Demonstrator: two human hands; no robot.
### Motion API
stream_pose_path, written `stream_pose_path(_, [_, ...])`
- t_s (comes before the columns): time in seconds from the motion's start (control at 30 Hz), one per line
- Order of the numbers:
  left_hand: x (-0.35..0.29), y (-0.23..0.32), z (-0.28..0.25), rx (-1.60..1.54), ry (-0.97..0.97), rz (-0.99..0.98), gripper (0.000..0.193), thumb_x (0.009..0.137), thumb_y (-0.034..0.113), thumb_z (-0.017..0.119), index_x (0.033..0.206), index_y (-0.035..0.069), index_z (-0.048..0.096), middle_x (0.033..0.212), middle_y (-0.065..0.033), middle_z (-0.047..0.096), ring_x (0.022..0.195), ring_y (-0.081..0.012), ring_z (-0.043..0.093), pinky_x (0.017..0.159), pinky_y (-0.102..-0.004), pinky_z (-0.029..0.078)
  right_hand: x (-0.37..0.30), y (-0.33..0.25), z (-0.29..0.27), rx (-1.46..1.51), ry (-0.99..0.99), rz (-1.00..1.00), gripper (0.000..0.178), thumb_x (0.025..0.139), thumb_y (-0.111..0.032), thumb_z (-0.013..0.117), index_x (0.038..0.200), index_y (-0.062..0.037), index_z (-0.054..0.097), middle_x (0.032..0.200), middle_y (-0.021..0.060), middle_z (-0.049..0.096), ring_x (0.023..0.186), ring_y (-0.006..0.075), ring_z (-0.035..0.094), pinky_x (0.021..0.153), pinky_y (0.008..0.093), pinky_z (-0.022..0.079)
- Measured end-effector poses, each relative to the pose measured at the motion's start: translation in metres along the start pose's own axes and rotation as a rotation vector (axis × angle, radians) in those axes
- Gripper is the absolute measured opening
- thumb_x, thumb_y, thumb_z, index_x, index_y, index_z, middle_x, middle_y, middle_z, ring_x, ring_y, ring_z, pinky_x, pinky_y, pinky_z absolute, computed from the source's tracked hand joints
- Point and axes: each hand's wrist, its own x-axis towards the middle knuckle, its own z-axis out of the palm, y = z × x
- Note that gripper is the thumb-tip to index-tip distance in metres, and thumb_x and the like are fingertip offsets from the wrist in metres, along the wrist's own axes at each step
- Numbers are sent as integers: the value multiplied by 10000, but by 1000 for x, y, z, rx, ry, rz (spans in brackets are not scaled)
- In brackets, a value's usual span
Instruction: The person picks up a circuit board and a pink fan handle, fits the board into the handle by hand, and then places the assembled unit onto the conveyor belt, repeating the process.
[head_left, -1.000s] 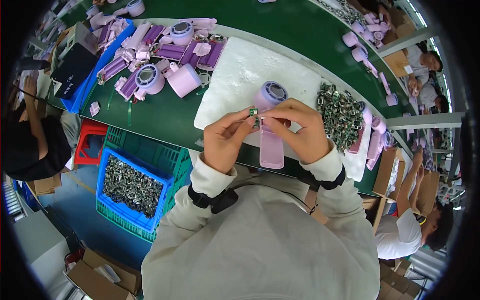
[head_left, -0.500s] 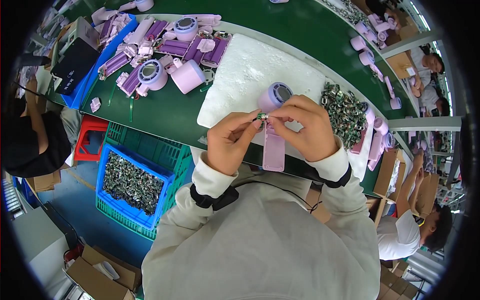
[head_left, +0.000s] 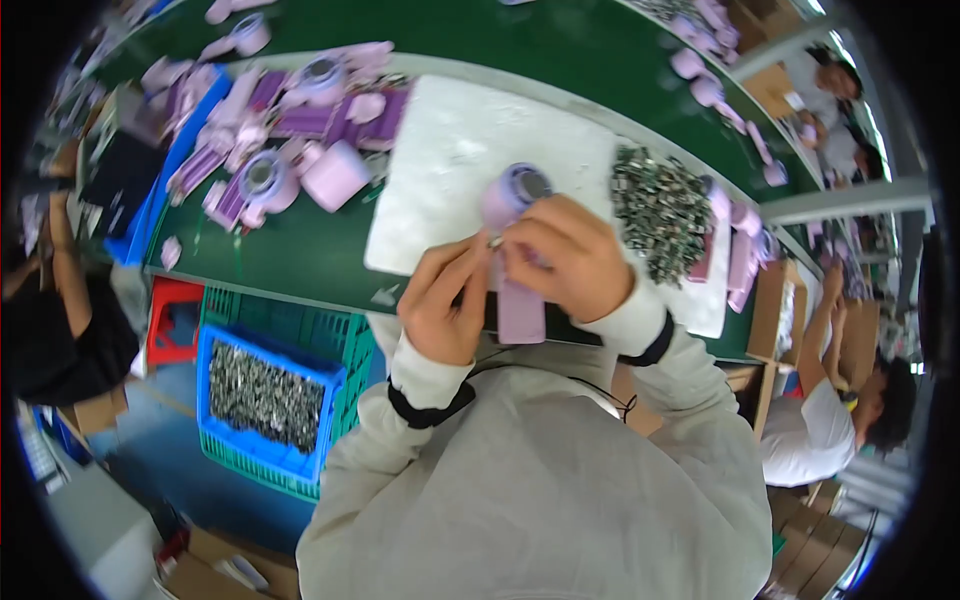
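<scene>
My left hand is closed in a pinch on a small circuit board, mostly covered by the fingertips. From the other side my right hand reaches the same spot, thumb and forefinger bent together; motion blur hides what they grip. Just beneath both hands lies a lilac handheld fan, its round head on a white foam sheet and its flat handle pointing toward me over the table edge. Part of the fan between head and handle is behind my fingers.
A heap of small circuit boards covers the sheet's right side. Lilac fans and purple-filled casings crowd the left, by a blue tray. Below the table a blue bin holds more boards. Co-workers sit left and right.
The whole view has shifted and blurred. My right fingers have closed in on the left fingertips, and less of the circuit board shows. The fan still lies under my hands.
</scene>
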Motion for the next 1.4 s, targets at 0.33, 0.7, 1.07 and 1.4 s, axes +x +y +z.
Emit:
stream_pose_path(0.33, [-3,4,24,248,114,155,358,880,-109,677,1230,-35,683,1127,-187,672,960,-300,689,801,-354,566,-11,-3,5,194,61,244,113,796,-38,756,893,-28,699,837,90,627,710,220,632,619,321,524])
stream_pose_path(0.7, [74,11,30,35,-462,100,360,906,68,699,1254,5,634,1189,-233,652,1052,-423,640,908,-434,531,43,239,-118,473,-193,413,240,945,-138,661,1136,2,699,1040,105,735,976,222,703,885,345,572])
stream_pose_path(1.07, [124,-38,176,233,-479,567,301,959,143,610,1227,6,634,1176,-247,650,1060,-420,630,941,-450,521,183,288,-64,-514,-267,760,362,879,-363,698,1061,-58,769,1090,212,735,1027,368,719,890,450,575])
stream_pose_path(1.4, [131,-7,158,47,-615,197,234,896,86,668,1106,-17,674,1030,-221,695,897,-369,690,813,-422,560,207,336,-2,-327,44,1009,601,781,-460,765,1246,-87,685,1246,212,685,1166,351,665,993,444,532])
